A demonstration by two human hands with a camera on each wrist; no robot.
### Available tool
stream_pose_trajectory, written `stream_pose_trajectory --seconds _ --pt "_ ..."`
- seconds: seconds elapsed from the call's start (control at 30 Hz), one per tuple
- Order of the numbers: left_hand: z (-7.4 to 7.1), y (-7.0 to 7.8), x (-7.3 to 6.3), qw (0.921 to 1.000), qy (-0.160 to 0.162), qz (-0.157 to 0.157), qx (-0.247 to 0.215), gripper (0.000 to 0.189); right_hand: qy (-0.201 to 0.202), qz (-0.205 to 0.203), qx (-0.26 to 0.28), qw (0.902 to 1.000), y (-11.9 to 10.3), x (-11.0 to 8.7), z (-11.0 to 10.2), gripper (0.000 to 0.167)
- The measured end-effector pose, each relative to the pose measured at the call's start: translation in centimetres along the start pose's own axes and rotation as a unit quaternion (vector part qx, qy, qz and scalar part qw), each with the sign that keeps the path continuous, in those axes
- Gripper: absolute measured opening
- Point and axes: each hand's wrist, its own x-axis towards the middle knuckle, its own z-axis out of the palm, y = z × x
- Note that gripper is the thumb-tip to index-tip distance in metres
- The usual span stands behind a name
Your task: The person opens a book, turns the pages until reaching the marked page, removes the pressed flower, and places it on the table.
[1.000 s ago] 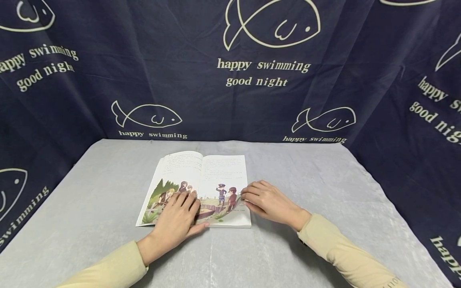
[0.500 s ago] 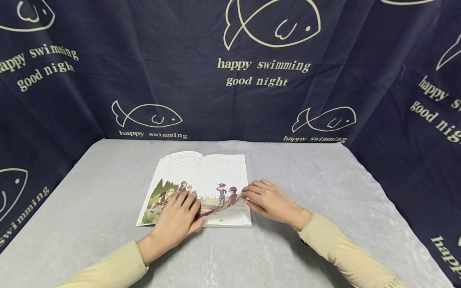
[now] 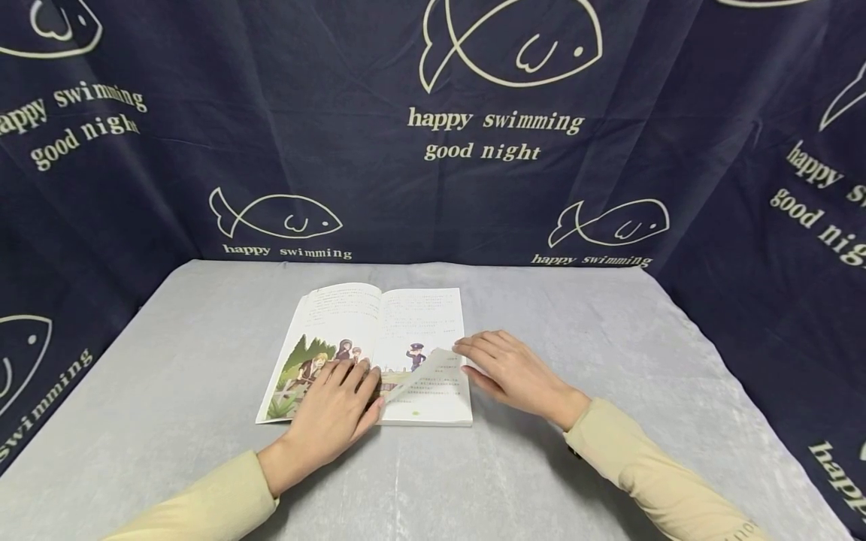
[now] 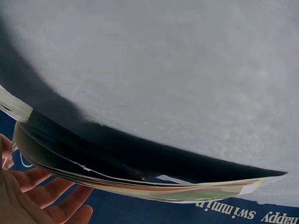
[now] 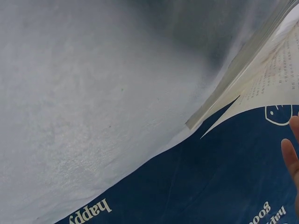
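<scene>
Curling farther over than half a second ago, the right page of the book is now hiding the maroon figure printed beside the capped figure and is baring more of the text sheet beneath. The right hand is sitting slightly farther from the book's near edge; the left hand is lying almost as it was. The book is resting spread on a grey desk, with a dark cloth hanging beyond it.

Judging by its curl, the page is looking thin, light and springy, easy to crease and perhaps a little slippery. Its near right corner is probably offering the best hold, while the thicker book is likely needing a flat palm by its spine to stay put.

At the book's right edge, the right grip is standing slightly apart, its fingertips touching the raised page and its thumb waiting just below; whether it is pinching the page, I cannot tell. On the book's left page, the left grip is lying extended and lightly spread beside the spine, touching the paper and clasping nothing.
</scene>
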Motion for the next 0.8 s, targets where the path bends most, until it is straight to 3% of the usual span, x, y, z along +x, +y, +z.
stream_pose_trajectory --seconds 0.53,0.8 --pt "-0.50 0.04 0.04 0.9996 -0.027 -0.009 0.003 0.054 0.002 0.005 -0.001 1.0000 -0.05 -0.26 0.03 0.032" --pt "-0.27 -0.06 0.25 1.0000 0.009 0.000 0.000 0.055 -0.003 -0.005 -0.003 1.0000 -0.18 -0.38 0.41 0.028"
